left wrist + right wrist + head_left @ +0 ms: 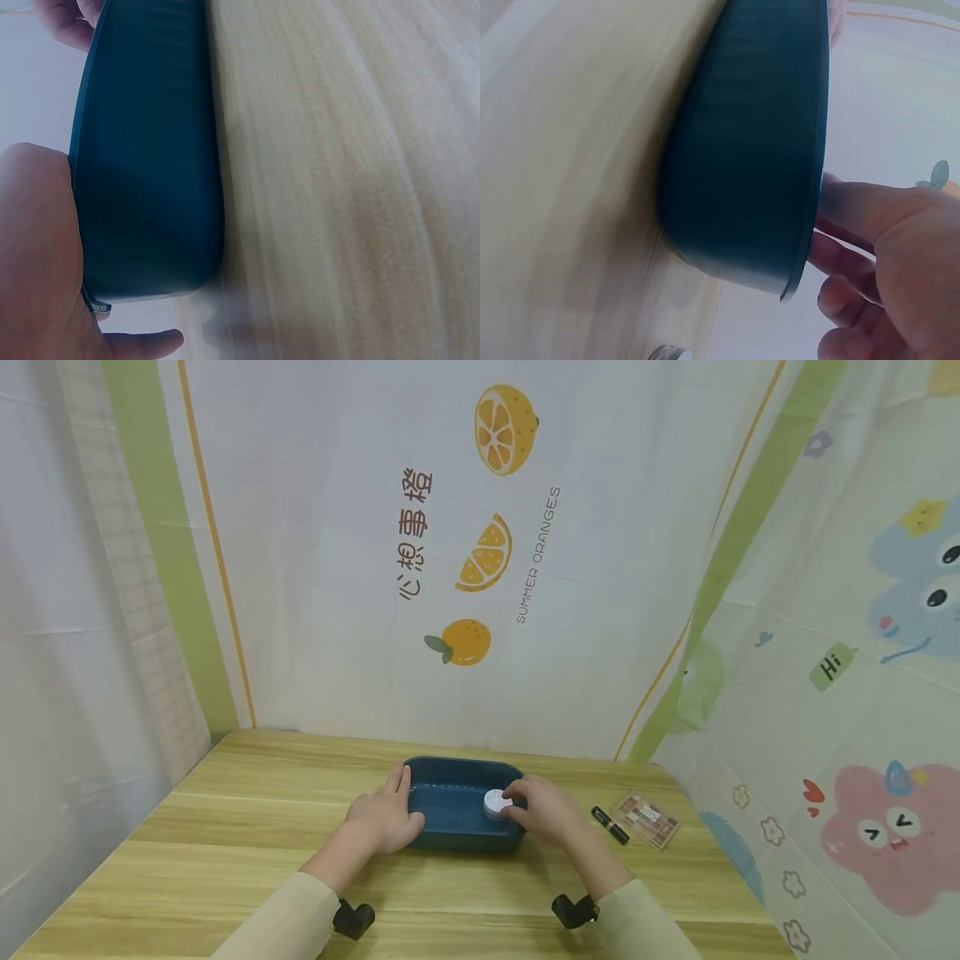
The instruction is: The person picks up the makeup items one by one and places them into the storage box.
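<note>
A dark blue rectangular basin (465, 842) sits on the wooden table in the head view. My left hand (382, 820) lies at its left end, index and middle fingers straight along the rim and thumb at the near corner. In the left wrist view that hand (37, 247) overlaps the rim from above. My right hand (546, 810) reaches over the right rim and pinches a small round white case (493, 804) between thumb and fingers, inside the basin. The right wrist view shows the fingertips (834, 255) going behind the basin wall, which hides the white case there.
Right of the basin, a black tube with a pinkish band (611, 826) lies beside an eyeshadow palette (647, 818). A printed curtain (337, 635) hangs behind the table (247, 827), and another (787, 727) closes off the right side.
</note>
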`<state>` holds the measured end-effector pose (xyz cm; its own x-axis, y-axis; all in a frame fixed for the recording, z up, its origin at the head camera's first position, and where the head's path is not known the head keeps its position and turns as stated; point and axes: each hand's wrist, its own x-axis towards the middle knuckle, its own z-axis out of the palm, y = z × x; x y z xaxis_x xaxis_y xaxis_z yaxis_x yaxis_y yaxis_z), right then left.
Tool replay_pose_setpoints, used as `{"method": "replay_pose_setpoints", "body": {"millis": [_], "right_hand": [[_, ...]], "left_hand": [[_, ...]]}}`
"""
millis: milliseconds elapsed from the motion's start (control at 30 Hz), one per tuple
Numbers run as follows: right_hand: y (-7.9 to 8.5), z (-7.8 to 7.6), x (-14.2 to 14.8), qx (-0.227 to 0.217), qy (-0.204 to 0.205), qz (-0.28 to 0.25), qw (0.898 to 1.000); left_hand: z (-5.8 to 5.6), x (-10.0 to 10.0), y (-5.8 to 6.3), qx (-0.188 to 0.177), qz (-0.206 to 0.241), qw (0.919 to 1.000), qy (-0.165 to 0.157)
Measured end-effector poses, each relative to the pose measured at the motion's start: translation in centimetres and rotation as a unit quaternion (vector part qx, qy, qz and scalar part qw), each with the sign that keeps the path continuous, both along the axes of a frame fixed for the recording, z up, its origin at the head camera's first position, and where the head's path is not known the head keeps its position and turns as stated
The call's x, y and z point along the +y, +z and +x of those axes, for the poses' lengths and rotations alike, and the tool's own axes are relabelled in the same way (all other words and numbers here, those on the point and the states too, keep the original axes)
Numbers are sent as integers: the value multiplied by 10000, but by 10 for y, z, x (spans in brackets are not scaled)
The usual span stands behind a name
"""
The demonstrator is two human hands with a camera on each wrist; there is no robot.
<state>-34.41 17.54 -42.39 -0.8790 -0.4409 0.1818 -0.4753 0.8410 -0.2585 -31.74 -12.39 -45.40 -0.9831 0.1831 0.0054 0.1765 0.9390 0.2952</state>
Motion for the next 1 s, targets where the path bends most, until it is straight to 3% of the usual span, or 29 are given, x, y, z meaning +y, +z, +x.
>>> {"method": "replay_pose_setpoints", "body": {"millis": [533,1000], "right_hand": [[4,0,16,30,-382,-426,9984],[4,-5,37,310,-887,-449,9946]], "left_hand": [[2,0,1,-29,17,10000,5],[1,0,2,-56,-6,10000,17]]}}
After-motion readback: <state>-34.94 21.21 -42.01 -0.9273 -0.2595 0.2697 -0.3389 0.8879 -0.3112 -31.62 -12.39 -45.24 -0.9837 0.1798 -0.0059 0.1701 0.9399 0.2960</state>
